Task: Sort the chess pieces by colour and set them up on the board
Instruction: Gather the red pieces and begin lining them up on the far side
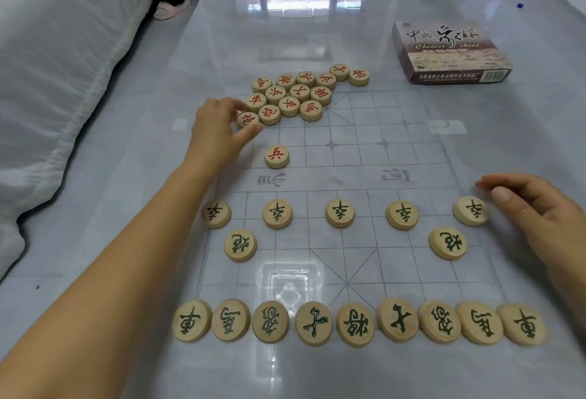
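L hand (pixel 218 133) out at far-L corner of board (pixel 358 240). Thumb and fingers sit either side of edge red piece (pixel 248 119), nearest pc of red cluster (pixel 298 94); looks like a pinch, but fingertips are blurred. 1 red soldier (pixel 276 156) lies just R of that wrist, apart. R hand (pixel 536 208) loosely curled, holding nothing, just R of end green soldier (pixel 471 211). Green back row (pixel 355 322): 9 pcs along near edge. Box (pixel 450 53) far R.

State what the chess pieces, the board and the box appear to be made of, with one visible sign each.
Chess pieces: likely pale wood, matt, carved painted characters. Board: seemingly thin clear plastic sheet; table shows through its printed lines. Box: probably printed cardboard, folded edges.
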The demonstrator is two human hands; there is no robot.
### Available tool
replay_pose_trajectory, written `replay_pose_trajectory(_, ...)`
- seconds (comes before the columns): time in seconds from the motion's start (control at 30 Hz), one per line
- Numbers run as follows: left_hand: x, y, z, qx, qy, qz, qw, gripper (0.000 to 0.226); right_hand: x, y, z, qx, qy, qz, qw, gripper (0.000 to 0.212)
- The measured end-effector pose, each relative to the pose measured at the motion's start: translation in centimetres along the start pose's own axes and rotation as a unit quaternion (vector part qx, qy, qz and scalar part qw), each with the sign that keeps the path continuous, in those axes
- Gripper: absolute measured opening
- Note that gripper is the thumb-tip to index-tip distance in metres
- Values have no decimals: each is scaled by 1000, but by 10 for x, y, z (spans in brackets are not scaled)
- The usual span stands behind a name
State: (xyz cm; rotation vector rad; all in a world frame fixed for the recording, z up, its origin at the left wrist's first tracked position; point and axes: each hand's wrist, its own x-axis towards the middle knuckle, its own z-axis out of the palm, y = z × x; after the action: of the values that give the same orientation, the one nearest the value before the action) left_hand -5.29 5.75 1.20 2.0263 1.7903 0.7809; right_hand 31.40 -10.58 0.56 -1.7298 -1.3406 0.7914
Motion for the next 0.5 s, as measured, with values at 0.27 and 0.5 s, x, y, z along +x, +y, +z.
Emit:
replay_pose_trajectory(0.27, 27, -19, 11, -7, -45, -2, 999, 55, 90, -53, 34, -168, -82, -102, 977, 20)
replay_pose_trajectory(0.5, 28, -30, 12, -59, -44, -18, 997, 64, 202, -91, 110, -274, -121, -196, 934, 33)
